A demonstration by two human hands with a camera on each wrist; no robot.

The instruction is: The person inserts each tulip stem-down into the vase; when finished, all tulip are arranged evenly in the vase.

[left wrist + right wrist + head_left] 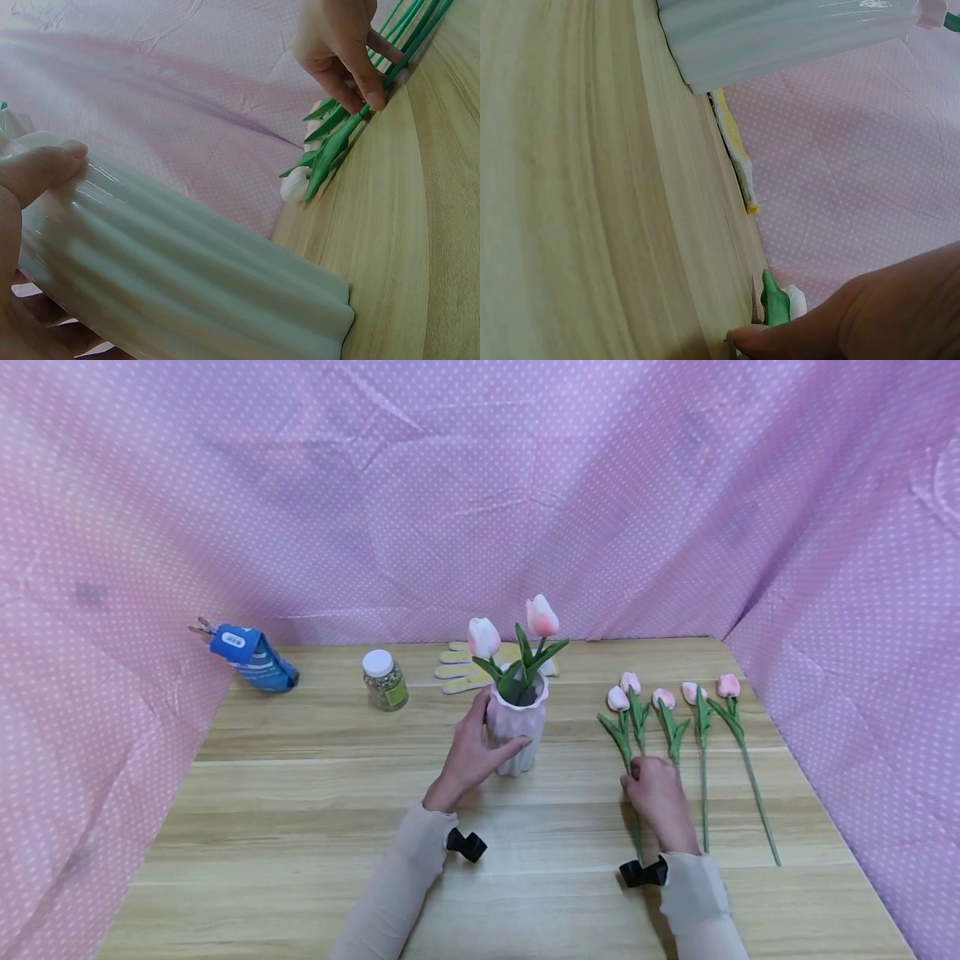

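A white fluted vase (516, 735) stands upright on the wooden table with two pink-and-white artificial tulips (542, 617) in it. My left hand (474, 752) grips the vase from its left side, thumb across the front; the left wrist view shows the ribbed wall (187, 247) close up. To the right, several more tulips lie side by side. My right hand (658, 797) pinches the green stem of the leftmost tulip (618, 700), just below its leaves. In the right wrist view my thumb (795, 337) covers most of that tulip.
Behind the vase lies a yellow-and-white glove (459, 670). A jar with a white lid (386, 681) stands left of it, and a blue package (258, 660) with metal-tipped handles sits at the far left. Pink dotted cloth (465, 502) hangs behind the table (300, 827).
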